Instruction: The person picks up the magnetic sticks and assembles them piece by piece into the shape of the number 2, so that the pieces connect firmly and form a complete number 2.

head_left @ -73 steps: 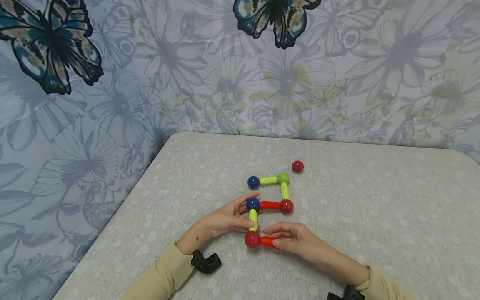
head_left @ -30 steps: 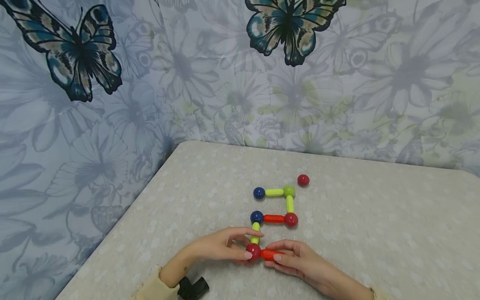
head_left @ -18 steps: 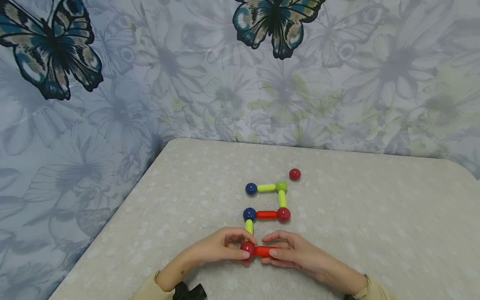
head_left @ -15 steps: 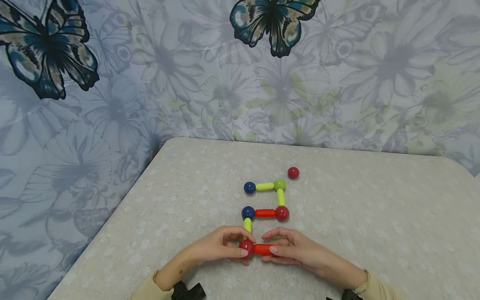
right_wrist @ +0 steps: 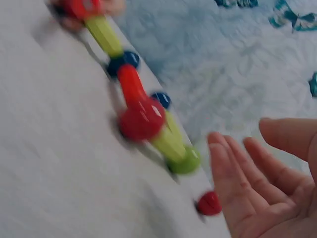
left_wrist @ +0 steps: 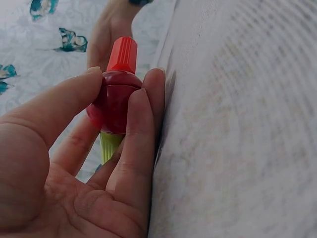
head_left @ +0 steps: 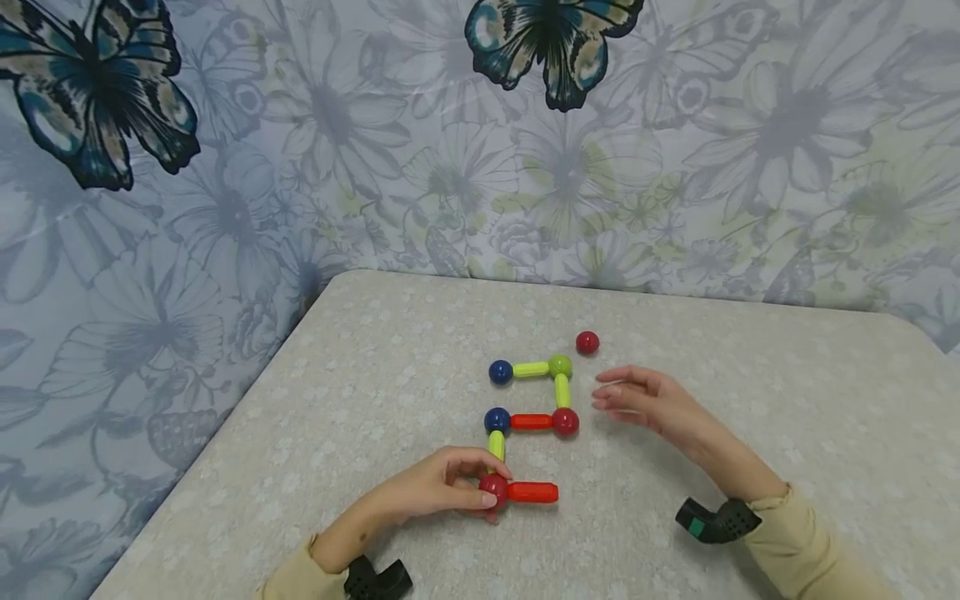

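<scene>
My left hand [head_left: 438,483] pinches the nearest red ball [left_wrist: 113,106] between thumb and fingers. A red rod [head_left: 533,492] sticks out of that ball to the right, its far end free. From the same ball a yellow-green rod [head_left: 497,445] leads away to a blue ball [head_left: 497,420]. The chain runs on through another red rod [head_left: 531,422], a second red ball [head_left: 566,422], a green ball [head_left: 560,366] and a far blue ball [head_left: 501,372]. Right of the chain my right hand [head_left: 660,407] hovers, fingers extended, holding nothing. A loose red ball [head_left: 587,342] lies beyond its fingertips.
The pieces lie on a table [head_left: 750,433] with a pale patterned cover. Behind it and to the left stand floral walls with butterfly decorations [head_left: 555,50]. A black wrist device [head_left: 718,521] sits on the right wrist, another [head_left: 377,578] on the left.
My right hand has let go of the near red rod and moved up and right, towards the loose red ball. My left hand moved from the yellow-green rod to the near red ball.
</scene>
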The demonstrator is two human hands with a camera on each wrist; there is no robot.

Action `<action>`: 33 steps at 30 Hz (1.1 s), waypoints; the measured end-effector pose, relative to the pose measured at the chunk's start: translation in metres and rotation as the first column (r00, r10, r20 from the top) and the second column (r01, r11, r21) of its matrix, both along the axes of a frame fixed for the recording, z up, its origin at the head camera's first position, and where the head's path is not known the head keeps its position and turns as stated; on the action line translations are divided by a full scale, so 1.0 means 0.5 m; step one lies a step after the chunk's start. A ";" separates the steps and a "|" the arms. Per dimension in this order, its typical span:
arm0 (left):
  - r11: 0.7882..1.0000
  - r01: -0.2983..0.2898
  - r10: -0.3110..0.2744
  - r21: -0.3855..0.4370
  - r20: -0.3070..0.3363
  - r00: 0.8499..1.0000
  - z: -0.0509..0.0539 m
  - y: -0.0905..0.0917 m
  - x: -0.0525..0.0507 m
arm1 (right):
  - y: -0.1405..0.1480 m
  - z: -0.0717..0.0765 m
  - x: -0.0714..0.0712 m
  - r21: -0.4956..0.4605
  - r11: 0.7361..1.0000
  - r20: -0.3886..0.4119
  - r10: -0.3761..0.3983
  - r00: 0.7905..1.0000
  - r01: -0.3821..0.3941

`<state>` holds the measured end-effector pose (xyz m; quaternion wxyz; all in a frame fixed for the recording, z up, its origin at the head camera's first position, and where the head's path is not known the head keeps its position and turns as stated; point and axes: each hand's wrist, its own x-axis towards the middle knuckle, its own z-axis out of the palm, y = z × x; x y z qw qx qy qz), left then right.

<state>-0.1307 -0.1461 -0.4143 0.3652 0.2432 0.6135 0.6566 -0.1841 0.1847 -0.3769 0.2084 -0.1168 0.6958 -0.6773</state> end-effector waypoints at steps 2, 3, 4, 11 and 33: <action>1.000 0.004 -0.004 -0.001 0.006 1.000 0.000 -0.001 0.000 | 0.013 0.004 -0.034 0.044 0.992 -0.042 -0.121 0.992 0.122; 1.000 0.005 -0.005 0.000 0.007 1.000 0.001 -0.002 0.001 | 0.017 0.004 -0.051 0.062 0.982 -0.059 -0.173 0.983 0.176; 1.000 0.007 -0.007 0.000 0.006 1.000 0.001 -0.003 0.001 | 0.019 0.003 -0.069 0.081 0.972 -0.076 -0.217 0.973 0.223; 1.000 0.011 -0.011 -0.003 -0.030 1.000 0.004 -0.003 0.000 | 0.003 -0.023 -0.154 0.230 0.930 -0.176 -0.249 0.952 0.285; 1.000 -0.003 0.003 -0.009 0.015 1.000 -0.004 0.000 0.001 | -0.036 -0.059 -0.173 0.339 0.884 -0.215 -0.261 0.941 0.323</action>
